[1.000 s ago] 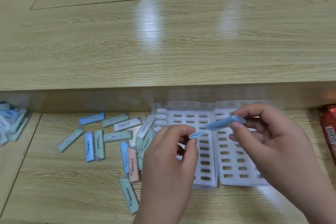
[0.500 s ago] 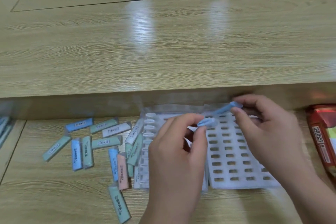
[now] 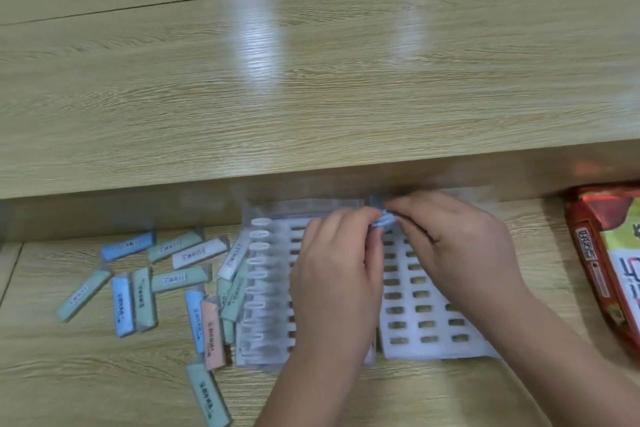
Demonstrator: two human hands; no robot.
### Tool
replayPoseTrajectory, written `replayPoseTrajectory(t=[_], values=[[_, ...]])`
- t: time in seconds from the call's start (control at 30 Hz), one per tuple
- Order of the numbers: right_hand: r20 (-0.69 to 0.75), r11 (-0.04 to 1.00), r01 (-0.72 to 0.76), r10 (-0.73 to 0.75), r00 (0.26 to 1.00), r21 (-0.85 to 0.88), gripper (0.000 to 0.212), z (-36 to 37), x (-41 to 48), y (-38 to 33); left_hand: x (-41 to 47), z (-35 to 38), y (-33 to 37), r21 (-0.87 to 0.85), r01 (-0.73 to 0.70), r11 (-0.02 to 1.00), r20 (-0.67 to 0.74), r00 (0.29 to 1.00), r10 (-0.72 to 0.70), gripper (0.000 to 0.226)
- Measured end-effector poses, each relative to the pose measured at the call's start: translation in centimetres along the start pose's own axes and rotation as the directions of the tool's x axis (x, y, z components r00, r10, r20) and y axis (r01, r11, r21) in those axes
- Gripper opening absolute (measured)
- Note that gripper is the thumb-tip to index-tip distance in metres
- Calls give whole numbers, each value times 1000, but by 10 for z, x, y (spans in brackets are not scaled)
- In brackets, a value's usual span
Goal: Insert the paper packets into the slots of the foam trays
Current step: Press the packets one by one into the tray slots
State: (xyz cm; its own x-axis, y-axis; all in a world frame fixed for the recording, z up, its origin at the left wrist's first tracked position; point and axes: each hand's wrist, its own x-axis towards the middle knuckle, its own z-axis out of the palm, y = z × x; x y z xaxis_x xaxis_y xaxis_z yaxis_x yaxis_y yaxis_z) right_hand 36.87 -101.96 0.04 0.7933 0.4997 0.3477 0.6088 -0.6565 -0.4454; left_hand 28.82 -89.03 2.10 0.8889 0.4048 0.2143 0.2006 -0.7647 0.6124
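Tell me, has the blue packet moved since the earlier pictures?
Yes. Judged against the foam trays, the blue packet has gone away from the person, to the trays' far edge.

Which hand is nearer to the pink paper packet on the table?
Left. The left hand is right of the pink paper packet, over the foam trays; the right hand is farther right. Both pinch a blue packet.

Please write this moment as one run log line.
left hand: pinches blue packet; right hand: pinches it too; where: far edge of foam trays; loose packets: left of trays
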Motion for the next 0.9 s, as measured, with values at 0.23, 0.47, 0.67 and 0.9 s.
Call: replayPoseTrajectory(t=[0.23, 0.47, 0.67, 0.9], values=[[31, 996, -75, 73, 997, 50, 27, -4, 3, 0, 10, 4, 0, -58, -45, 997, 25, 999, 46, 14], [70, 984, -155, 149, 986, 86, 20, -6, 2, 1, 11, 6, 0, 290, -208, 934, 103, 977, 186, 27], [-39, 986, -164, 165, 986, 17, 24, -12, -18, -14, 12, 0, 10, 319, -150, 936, 61, 989, 138, 31], [11, 969, -179, 180, 984, 171, 20, -15, -22, -85, -27, -76, -39, 127, -39, 991, -87, 995, 50, 22]])
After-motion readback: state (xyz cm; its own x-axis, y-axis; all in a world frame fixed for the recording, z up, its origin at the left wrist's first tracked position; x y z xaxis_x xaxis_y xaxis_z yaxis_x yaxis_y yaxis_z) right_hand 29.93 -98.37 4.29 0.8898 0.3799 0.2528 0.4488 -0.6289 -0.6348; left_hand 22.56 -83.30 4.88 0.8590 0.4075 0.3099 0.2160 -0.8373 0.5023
